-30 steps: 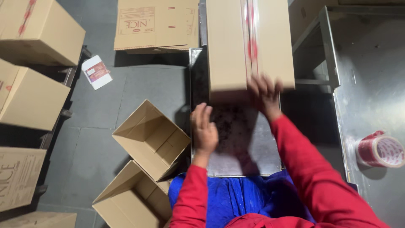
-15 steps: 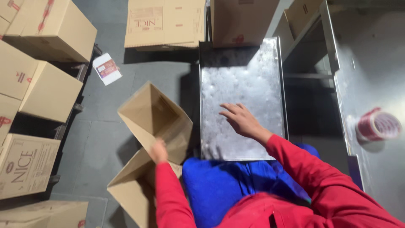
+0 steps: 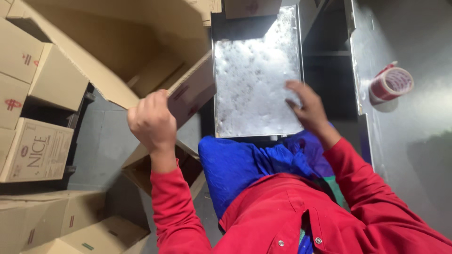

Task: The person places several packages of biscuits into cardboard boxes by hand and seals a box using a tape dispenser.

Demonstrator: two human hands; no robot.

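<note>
Head view, looking down: left hand (image 3: 151,123) clenched around the edge of an open cardboard box (image 3: 117,56), holding it lifted and tilted, its open side toward the camera, its near flap overlapping the left edge of the metal plate (image 3: 254,75); right hand (image 3: 306,106) flat with fingers spread, palm down on the right side of that plate, holding nothing; plate surface scuffed and bright, directly in front of the person; red tape roll (image 3: 391,83) on the metal table (image 3: 414,141) at right, well apart from both hands; stacked closed cartons (image 3: 35,150) at left; further open boxes (image 3: 141,167) on the floor beneath the left arm.
</note>
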